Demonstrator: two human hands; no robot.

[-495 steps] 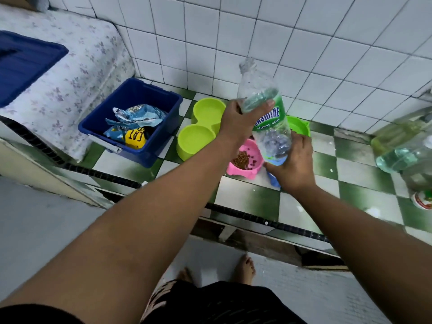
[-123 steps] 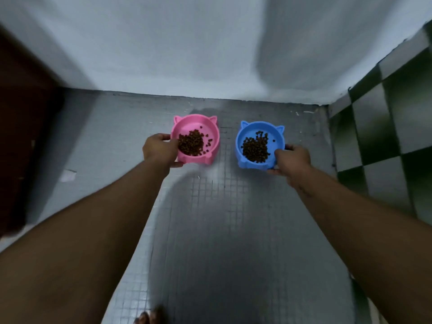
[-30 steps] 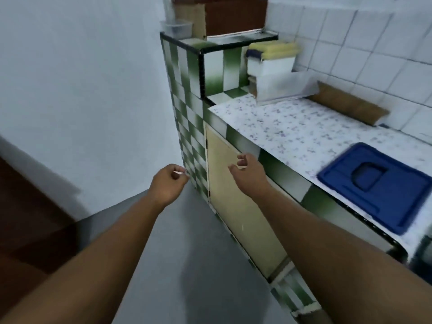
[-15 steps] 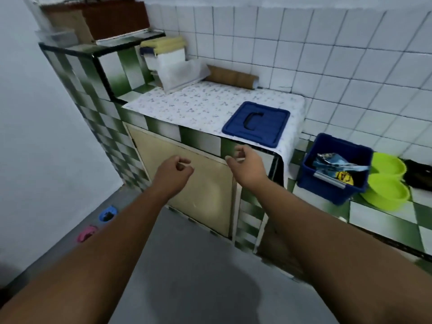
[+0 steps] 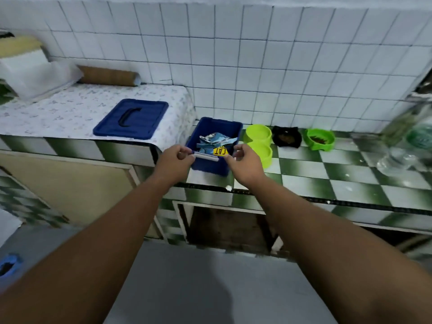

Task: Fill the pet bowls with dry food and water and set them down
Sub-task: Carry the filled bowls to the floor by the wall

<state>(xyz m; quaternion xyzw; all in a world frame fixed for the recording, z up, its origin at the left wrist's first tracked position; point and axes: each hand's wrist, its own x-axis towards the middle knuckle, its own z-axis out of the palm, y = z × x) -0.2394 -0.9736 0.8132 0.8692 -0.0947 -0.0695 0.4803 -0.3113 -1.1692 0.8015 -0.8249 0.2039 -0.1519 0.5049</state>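
Observation:
My left hand (image 5: 174, 158) and my right hand (image 5: 243, 160) hover at the front corners of a blue bin (image 5: 210, 166), fingers loosely curled with nothing in them; whether they touch its rim is unclear. Inside the bin lies a crumpled cat food bag (image 5: 214, 141). Right of the bin on the checkered counter (image 5: 350, 176) stand an empty lime double bowl (image 5: 258, 136), a black bowl (image 5: 286, 136) with kibble and a green bowl (image 5: 319, 139) with kibble. Clear water bottles (image 5: 408, 141) stand at the far right. A blue bowl (image 5: 8, 265) with kibble sits on the floor, bottom left.
The bin's blue lid (image 5: 131, 119) lies on the raised, cloth-covered counter to the left, with a brown roll (image 5: 108, 76) and white boxes (image 5: 28, 66) behind it. A white tiled wall backs the counter. Below are a cabinet door (image 5: 70, 183) and an open recess (image 5: 224, 228).
My view has swung right from the floor bowls and the corner to face the counter. Both empty hands have come forward to the front of the blue bin.

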